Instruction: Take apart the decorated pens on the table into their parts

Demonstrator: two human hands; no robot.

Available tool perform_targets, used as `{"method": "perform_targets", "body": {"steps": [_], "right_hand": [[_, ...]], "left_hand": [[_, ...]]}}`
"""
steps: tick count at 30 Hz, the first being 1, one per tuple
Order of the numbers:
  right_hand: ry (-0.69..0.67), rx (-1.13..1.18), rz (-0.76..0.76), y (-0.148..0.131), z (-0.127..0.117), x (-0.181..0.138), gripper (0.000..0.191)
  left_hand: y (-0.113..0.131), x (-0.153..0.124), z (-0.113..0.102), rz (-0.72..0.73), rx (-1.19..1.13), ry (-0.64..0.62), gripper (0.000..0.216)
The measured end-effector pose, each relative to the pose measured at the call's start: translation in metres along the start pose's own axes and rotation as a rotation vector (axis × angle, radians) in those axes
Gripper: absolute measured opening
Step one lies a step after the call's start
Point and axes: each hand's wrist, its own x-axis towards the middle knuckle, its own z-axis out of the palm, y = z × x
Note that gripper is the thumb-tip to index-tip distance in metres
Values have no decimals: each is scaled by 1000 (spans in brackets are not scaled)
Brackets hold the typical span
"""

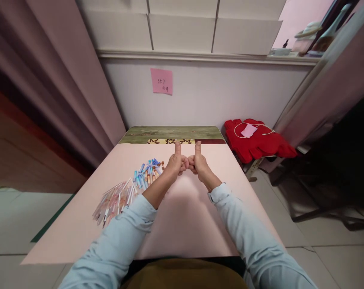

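My left hand (176, 161) and my right hand (199, 161) are held out over the pink table (185, 216), knuckles touching each other. Each is curled into a fist with the thumb pointing up, and nothing is in either. Just left of my left hand lies a heap of several small blue and orange capped pens (147, 172). Nearer to me, left of my left forearm, lies a pile of several clear pen barrels or wrappers (114, 199). Both arms wear light blue sleeves.
A green patterned strip (171, 134) runs along the table's far edge against the white wall, which carries a pink sticky note (161, 81). A red cloth (257, 142) with a white cable lies on a stool at the right. Curtains hang on both sides.
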Motion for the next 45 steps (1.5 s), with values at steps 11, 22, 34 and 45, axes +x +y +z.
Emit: {"method": "perform_targets", "body": {"steps": [11,22,34,45], "right_hand": [[111,-178,-176,67,-19,-4,55],[191,-688,-339,131,-13,-39,21],[152,-886,-340,136,-9,-46,21],[168,-845,-283,133,-4,-46,24]], "left_hand": [[-72,-24,-14,157,279,-30,54],[-150,-78,-15,481,763,-60,42],[-160,-85,-23,585,755,-111,34],[-50,-40,-91,520,-99,484,42]]}}
